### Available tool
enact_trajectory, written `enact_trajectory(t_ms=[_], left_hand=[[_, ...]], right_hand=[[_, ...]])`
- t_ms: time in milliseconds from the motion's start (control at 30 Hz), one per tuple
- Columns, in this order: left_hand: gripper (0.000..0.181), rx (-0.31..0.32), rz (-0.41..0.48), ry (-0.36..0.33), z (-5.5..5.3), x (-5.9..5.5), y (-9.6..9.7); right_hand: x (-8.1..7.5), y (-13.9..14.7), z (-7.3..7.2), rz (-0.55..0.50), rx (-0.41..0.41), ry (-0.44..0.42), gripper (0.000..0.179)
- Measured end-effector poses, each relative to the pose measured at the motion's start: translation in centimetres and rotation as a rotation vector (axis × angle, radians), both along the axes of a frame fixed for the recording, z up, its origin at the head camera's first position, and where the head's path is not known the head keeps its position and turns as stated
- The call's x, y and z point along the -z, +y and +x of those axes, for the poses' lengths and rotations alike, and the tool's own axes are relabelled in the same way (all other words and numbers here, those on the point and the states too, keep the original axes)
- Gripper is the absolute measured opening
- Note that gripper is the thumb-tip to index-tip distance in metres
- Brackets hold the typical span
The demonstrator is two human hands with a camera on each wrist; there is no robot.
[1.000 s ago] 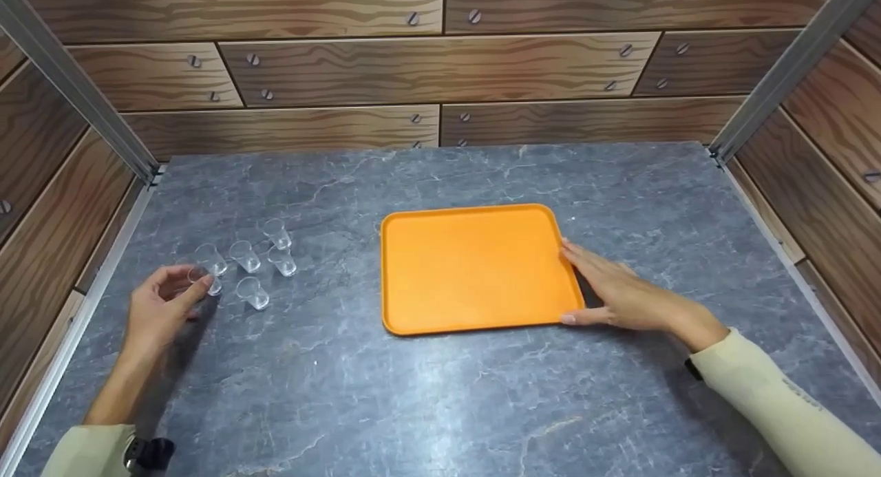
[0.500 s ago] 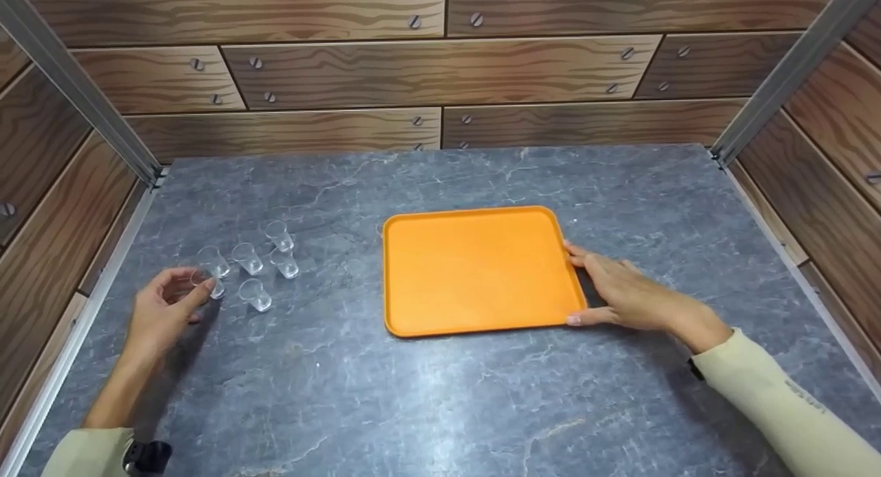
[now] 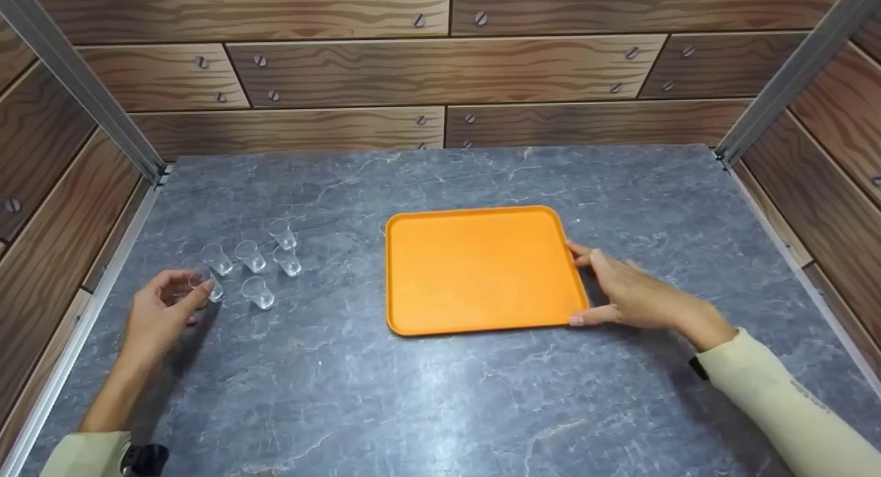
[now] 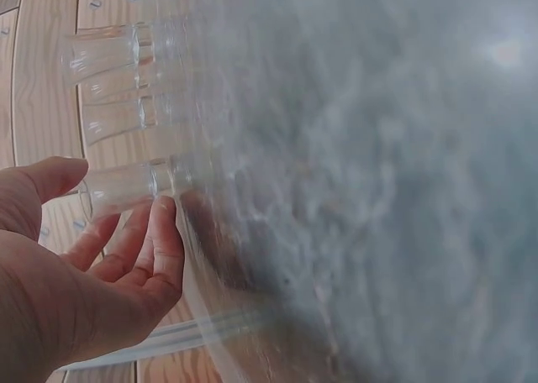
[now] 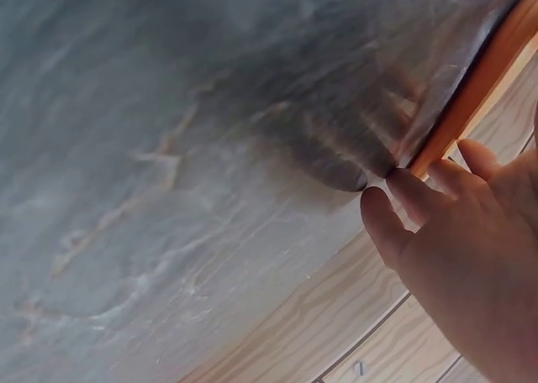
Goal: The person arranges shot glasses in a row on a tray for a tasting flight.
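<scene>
My left hand (image 3: pixel 157 312) holds a small clear shot glass (image 3: pixel 216 292) at the left of the table. In the left wrist view its thumb is at the rim and the fingers curl along the side of the glass (image 4: pixel 124 187). Several more upright shot glasses (image 3: pixel 258 295) stand close beside it, to the right and behind. My right hand (image 3: pixel 630 294) lies at the right edge of an orange rectangular tray (image 3: pixel 475 270), its thumb at the near corner. In the right wrist view its extended fingers meet the tray's rim (image 5: pixel 479 85).
The grey marbled table (image 3: pixel 385 401) is bounded by wood-patterned walls (image 3: pixel 440 67) at the back and both sides. Metal corner posts (image 3: pixel 103 105) rise at the back left and back right. The tray lies flat near the middle with nothing on it.
The held shot glass has shifted slightly toward the person, away from the glass behind it. The right hand and tray stay in place; the head view has drifted slightly.
</scene>
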State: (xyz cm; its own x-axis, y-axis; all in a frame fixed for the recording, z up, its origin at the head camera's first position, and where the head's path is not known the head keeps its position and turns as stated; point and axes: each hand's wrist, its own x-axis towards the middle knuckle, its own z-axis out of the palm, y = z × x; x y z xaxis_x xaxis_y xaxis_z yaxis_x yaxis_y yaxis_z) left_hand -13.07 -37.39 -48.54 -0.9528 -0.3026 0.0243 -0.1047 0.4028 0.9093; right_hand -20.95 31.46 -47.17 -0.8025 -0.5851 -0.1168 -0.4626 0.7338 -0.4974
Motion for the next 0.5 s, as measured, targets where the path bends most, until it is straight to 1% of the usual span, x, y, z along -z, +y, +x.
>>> enact_trajectory(t_ms=[233, 333, 500], left_hand=[[0.035, -0.005, -0.016, -0.010, 0.05, -0.15, 0.03], [0.036, 0.000, -0.020, -0.012, -0.07, -0.31, 0.00], [0.035, -0.010, -0.032, -0.029, 0.24, -0.32, -0.15]], right_hand=[[-0.32, 0.28, 0.01, 0.010, 0.004, -0.060, 0.095], [-0.38, 0.39, -0.26, 0.000, 0.001, -0.057, 0.092], [-0.31, 0.45, -0.62, 0.002, -0.026, -0.038, 0.088]])
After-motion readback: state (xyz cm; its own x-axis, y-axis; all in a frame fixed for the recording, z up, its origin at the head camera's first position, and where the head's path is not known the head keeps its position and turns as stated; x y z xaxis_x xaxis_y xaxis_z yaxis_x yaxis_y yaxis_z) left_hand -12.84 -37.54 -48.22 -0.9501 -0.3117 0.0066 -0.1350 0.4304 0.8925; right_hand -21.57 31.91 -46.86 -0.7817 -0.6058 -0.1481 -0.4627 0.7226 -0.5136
